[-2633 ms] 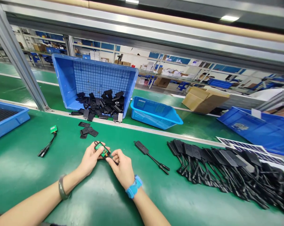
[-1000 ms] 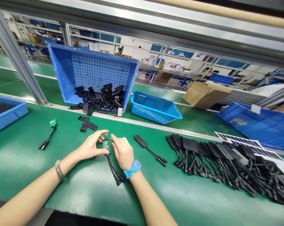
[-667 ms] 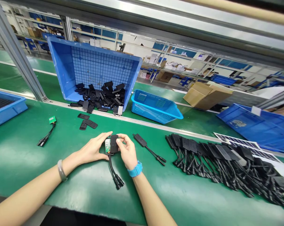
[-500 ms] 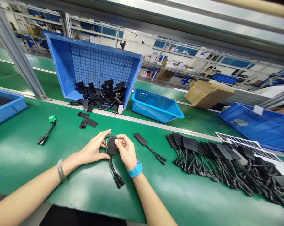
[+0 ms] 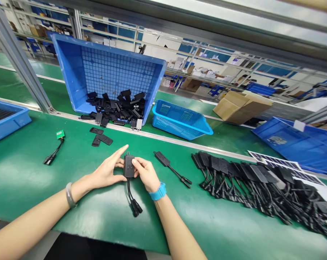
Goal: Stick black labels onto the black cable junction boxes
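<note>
While both hands pinch it from either side, the small black box stands on edge over the green bench, in front of the tilted blue crate. The left hand closes on its left edge, forefinger stretched out. The right hand presses a thumb on its face, fingers curled behind. No circuit board shows inside, so the cover looks seated; whether it is fully snapped I cannot tell. Its cable trails toward the person. Right of the crate lie one closed unit and a long row of finished ones. Left of the crate's front, a bare green board lies uncovered, and loose covers lie just before the crate.
</note>
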Demonstrator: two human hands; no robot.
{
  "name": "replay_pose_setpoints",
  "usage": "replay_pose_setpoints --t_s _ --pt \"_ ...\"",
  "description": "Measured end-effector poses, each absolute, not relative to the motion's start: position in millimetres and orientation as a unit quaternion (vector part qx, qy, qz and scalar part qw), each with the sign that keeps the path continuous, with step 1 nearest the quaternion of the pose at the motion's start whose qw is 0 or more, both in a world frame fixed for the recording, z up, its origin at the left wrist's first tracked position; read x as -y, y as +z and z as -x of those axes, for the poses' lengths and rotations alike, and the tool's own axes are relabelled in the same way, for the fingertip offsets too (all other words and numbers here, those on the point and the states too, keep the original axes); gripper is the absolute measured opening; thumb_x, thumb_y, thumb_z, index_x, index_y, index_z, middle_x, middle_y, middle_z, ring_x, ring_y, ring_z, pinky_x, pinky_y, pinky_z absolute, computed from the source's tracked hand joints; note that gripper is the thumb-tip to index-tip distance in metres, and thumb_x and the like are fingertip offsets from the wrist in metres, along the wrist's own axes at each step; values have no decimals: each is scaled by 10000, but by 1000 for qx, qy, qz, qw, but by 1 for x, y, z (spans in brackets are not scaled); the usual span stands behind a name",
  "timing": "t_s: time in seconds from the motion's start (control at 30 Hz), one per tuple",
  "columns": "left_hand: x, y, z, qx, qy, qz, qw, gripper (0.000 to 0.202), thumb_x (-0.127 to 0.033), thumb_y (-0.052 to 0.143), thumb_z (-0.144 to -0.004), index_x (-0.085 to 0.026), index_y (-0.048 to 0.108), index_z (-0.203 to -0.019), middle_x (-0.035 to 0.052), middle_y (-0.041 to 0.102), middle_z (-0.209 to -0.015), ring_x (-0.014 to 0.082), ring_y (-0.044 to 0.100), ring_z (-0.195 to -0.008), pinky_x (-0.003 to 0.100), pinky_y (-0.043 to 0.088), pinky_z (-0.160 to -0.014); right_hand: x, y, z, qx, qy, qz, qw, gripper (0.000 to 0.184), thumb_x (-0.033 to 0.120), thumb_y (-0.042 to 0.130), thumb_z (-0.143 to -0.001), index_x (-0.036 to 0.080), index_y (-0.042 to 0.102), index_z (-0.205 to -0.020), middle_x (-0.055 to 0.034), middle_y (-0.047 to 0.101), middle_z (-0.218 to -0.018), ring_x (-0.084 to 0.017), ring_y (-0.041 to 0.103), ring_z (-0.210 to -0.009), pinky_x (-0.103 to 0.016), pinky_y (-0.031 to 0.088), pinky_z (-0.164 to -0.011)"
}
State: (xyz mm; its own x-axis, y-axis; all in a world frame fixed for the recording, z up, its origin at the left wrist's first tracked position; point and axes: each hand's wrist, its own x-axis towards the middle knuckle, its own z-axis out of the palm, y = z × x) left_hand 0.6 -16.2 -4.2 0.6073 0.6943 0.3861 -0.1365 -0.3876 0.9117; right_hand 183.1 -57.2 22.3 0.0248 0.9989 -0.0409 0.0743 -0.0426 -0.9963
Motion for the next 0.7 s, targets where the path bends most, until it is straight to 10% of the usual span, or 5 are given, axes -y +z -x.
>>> replay_pose_setpoints --t_s 0.27,0.7 --pt "24 -15 -19 -230 336 -630 661 570 -394 708 -839 -152 497 -1311 117 709 -1068 231 709 -920 372 577 -835 61 24 -178 503 473 499 524 395 509 723 -767 172 665 -965 -12 666 -802 -96 558 -550 -221 479 -497" --pt "32 -19 -23 -262 367 -624 638 550 -345 638 -866 -193 475 -1369 73 732 -981 212 726 -834 350 589 -792 65 19 -166 594 303 563 488 421 486 567 -887 156 702 -1111 -83 641 -926 -201 591 -808 -299 520 -659"
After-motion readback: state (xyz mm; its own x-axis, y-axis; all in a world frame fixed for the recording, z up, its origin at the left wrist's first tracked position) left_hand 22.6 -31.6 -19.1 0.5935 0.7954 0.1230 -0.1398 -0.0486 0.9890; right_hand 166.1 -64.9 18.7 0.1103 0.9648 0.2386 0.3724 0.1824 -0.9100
